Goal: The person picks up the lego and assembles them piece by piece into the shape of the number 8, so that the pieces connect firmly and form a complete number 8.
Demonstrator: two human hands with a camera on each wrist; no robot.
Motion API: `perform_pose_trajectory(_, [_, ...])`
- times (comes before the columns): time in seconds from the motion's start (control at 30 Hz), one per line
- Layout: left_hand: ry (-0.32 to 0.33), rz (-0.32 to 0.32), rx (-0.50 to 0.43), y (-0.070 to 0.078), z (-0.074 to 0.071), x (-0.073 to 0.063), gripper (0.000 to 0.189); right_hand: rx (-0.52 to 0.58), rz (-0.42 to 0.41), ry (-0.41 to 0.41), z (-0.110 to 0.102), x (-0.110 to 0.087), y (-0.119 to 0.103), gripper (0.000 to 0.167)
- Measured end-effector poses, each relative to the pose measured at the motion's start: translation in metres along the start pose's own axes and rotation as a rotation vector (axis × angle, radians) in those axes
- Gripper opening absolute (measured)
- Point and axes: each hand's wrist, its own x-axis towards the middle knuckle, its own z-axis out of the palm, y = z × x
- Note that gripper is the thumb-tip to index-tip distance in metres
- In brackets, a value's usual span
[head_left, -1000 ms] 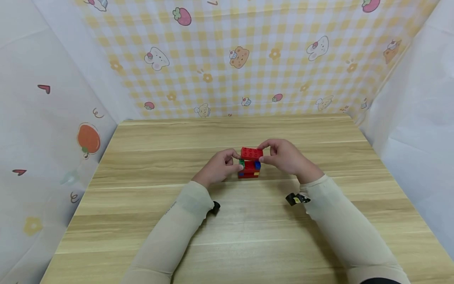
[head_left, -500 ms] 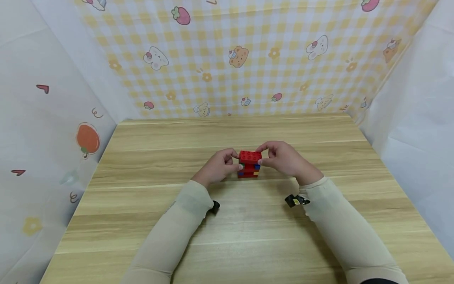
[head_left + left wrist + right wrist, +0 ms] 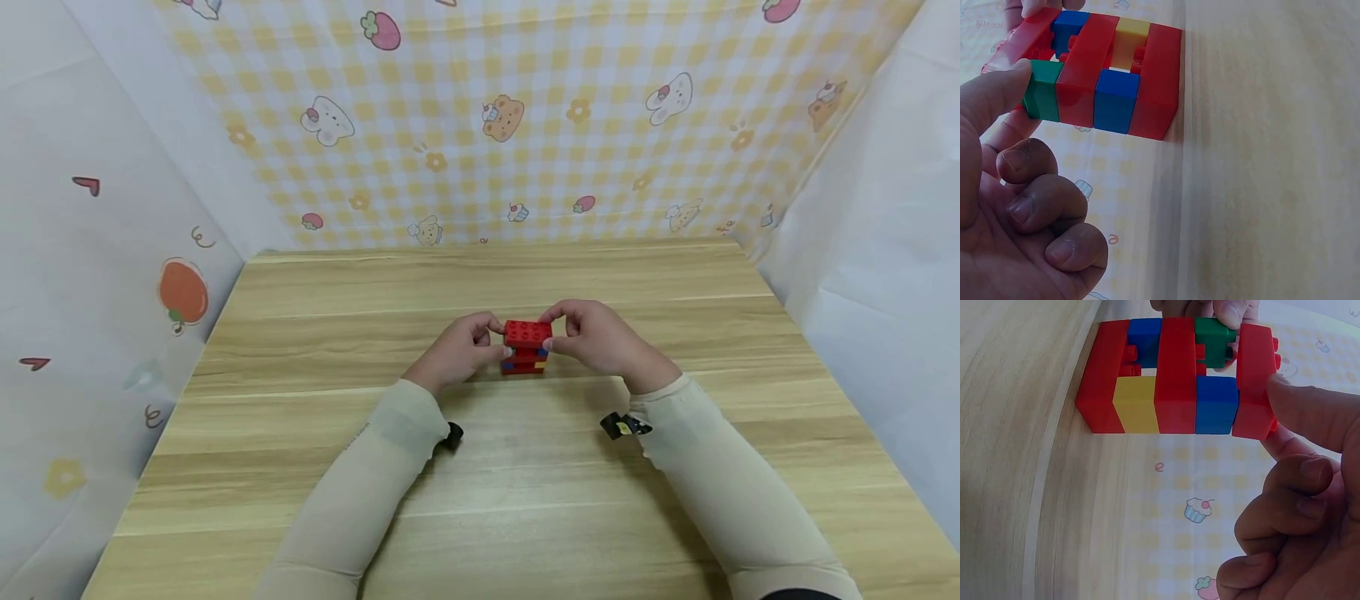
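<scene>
A small tower of toy building bricks stands upright on the table. Its topmost red brick (image 3: 527, 333) is pinched by my right hand (image 3: 600, 340) between thumb and forefinger. In the right wrist view that top brick (image 3: 1254, 381) meets the blue brick (image 3: 1216, 405) below it, while a narrow gap with studs shows above the green brick (image 3: 1211, 347). My left hand (image 3: 459, 352) pinches the green brick (image 3: 1042, 94) from the other side. Lower down come a middle red brick (image 3: 1085, 75), a blue brick (image 3: 1116, 100) beside a yellow brick (image 3: 1130, 40), and a bottom red brick (image 3: 1157, 87).
The wood-grain table (image 3: 495, 517) extends around the tower. A yellow checked cloth (image 3: 450, 108) with printed figures hangs behind it. White sheets (image 3: 885, 250) close off both sides.
My right hand has lowered the top red brick from a tilted position above the tower down onto its upper end. The left hand has kept its place at the green brick.
</scene>
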Motion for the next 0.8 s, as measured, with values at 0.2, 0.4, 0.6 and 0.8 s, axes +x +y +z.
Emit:
perform_pose_trajectory(0.2, [-0.007,0.001,0.016,0.0008,-0.0008,0.0017,0.022,-0.004,-0.009,0.011,-0.0002,-0.0018,0.0003,0.026])
perform_pose_trajectory(0.4, [-0.011,0.002,0.012,0.0022,-0.0017,0.0024,0.025,-0.024,-0.014,0.013,0.0002,-0.0017,-0.0005,0.025])
perform_pose_trajectory(0.6, [-0.005,0.007,0.004,0.0028,-0.001,0.0027,0.027,-0.036,0.0,0.008,-0.0001,-0.0019,-0.0027,0.025])
perform_pose_trajectory(0.8, [-0.013,0.004,0.015,0.0049,-0.0017,-0.0004,0.036,-0.041,-0.004,0.009,0.0014,-0.0016,-0.0022,0.025])
